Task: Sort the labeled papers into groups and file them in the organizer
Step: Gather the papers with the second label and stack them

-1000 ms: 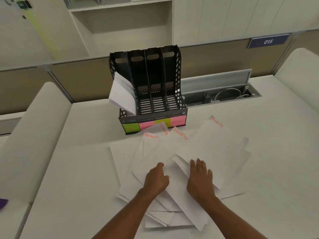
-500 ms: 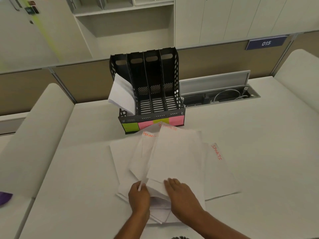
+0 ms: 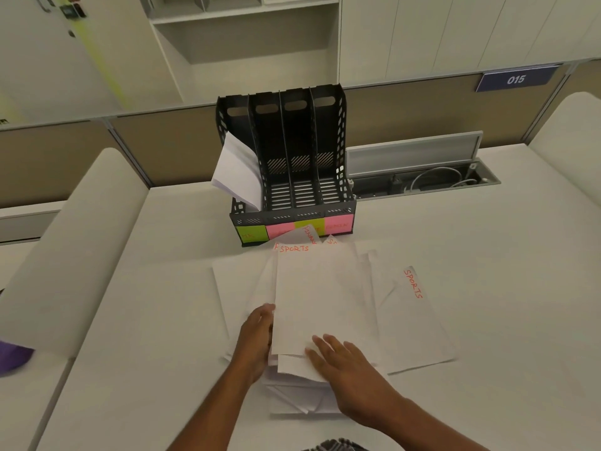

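A loose pile of white papers (image 3: 247,288) with orange handwritten labels lies on the white desk in front of the black four-slot organizer (image 3: 328,131). The top sheet (image 3: 322,288) reads SPORTS; another SPORTS sheet (image 3: 419,323) lies apart to the right. My left hand (image 3: 255,340) grips the left edge of the top sheets, its fingertips hidden under them. My right hand (image 3: 344,362) rests flat on the near end of the pile, fingers straight. A few sheets (image 3: 235,170) stand curled in the organizer's leftmost slot. Green and pink sticky notes (image 3: 338,225) mark its front.
An open cable tray (image 3: 426,182) with wires is sunk in the desk right of the organizer. Padded white dividers (image 3: 74,242) flank the desk on both sides. A purple object (image 3: 13,356) shows at the left edge. A brown partition stands behind.
Both hands drew back toward me and squared sheets over the pile. One SPORTS sheet now lies apart on the right, and another SPORTS sheet lies on top.
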